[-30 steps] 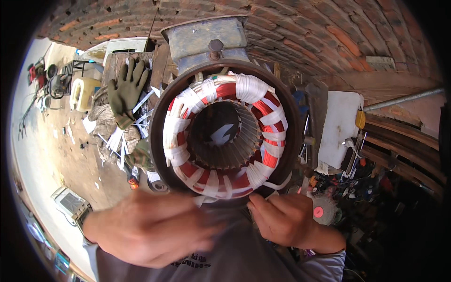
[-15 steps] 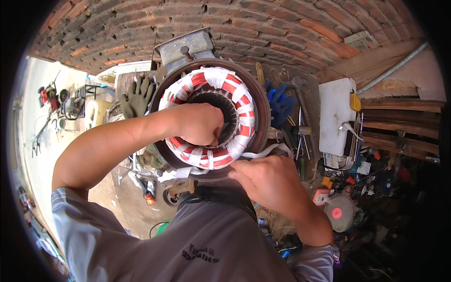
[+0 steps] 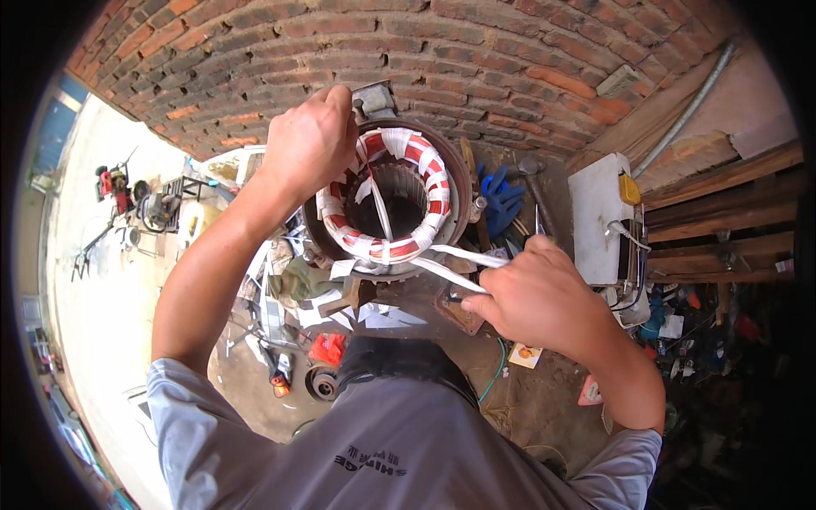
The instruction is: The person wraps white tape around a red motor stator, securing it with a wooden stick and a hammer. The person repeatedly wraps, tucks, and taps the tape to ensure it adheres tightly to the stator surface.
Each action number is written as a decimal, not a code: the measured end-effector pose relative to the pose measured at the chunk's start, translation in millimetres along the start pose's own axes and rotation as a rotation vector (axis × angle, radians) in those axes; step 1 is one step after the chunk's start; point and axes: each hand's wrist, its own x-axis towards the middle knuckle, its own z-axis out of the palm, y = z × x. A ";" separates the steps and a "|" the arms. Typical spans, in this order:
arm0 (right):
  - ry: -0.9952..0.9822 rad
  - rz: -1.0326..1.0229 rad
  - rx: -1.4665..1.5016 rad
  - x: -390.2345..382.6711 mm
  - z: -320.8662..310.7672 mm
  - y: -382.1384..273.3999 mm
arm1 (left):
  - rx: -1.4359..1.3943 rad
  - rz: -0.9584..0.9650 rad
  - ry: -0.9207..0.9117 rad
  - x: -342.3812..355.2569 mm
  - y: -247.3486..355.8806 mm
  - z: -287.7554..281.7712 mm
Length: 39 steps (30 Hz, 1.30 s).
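A motor housing (image 3: 459, 204) holds a ring of red windings bound with white tape (image 3: 438, 195) round a slotted bore. My left hand (image 3: 310, 136) is closed at the upper left of the ring, pinching the white tape (image 3: 381, 212) that stretches across the bore from the ring's lower side; its fingertips are mostly hidden. At the lower right, my right hand (image 3: 531, 297) grips two lengths of white tape (image 3: 450, 276) running from the ring's lower edge.
A brick wall (image 3: 476, 59) rises behind the motor. Blue gloves (image 3: 501, 195), a hammer (image 3: 531, 174) and a white panel with a plug (image 3: 595, 221) are at the right. Paper strips (image 3: 387, 314) lie below the motor. Machinery and tools (image 3: 157, 204) stand at the left.
My left hand has come out of the bore and moved up, drawing tape across it. My right hand has moved rightward, pulling tape away from the ring. The view has shifted.
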 end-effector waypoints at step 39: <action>1.230 0.717 1.613 8.3 29.6 -123.8 | -0.587 0.812 -1.010 4.0 4.6 61.1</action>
